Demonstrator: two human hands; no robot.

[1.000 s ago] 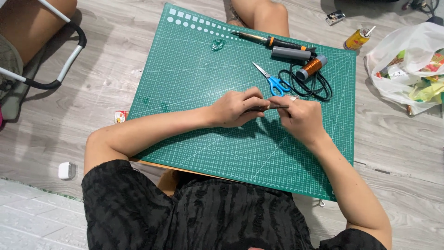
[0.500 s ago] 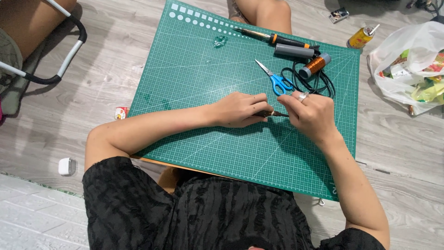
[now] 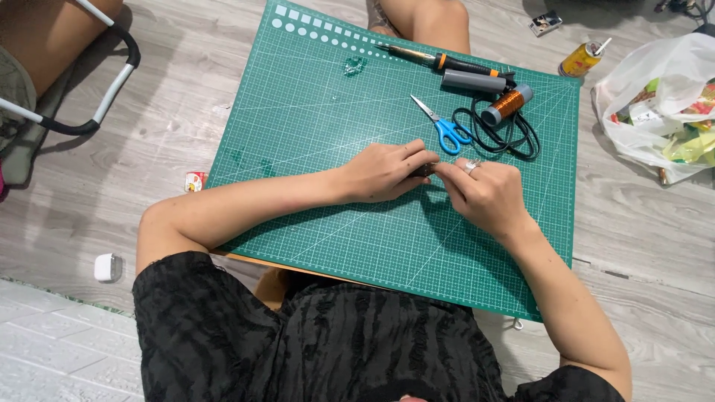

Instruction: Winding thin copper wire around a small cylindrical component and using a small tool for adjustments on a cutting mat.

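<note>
both hands meet in the middle of the green mat [image 3: 320, 112]. the left hand [image 3: 383, 173] has its fingers curled shut around a small dark thing [image 3: 424, 170], and the right hand [image 3: 488, 195], with a ring on one finger, pinches the other end of it – i cannot tell what the thing is, it is mostly hidden. it looks like the step is working on that small piece with the fingertips, and the next move needs a steady, gentle grip. just beyond the hands lie blue scissors [image 3: 445, 128], a black cord [image 3: 514, 138], a spool of copper wire [image 3: 507, 105] and a long black tool [image 3: 447, 63]. off the mat sits a yellow can [image 3: 579, 60], a white bag [image 3: 655, 104] with bright packets inside, a small red and white packet [image 3: 195, 181] – and a little white box [image 3: 107, 266].
</note>
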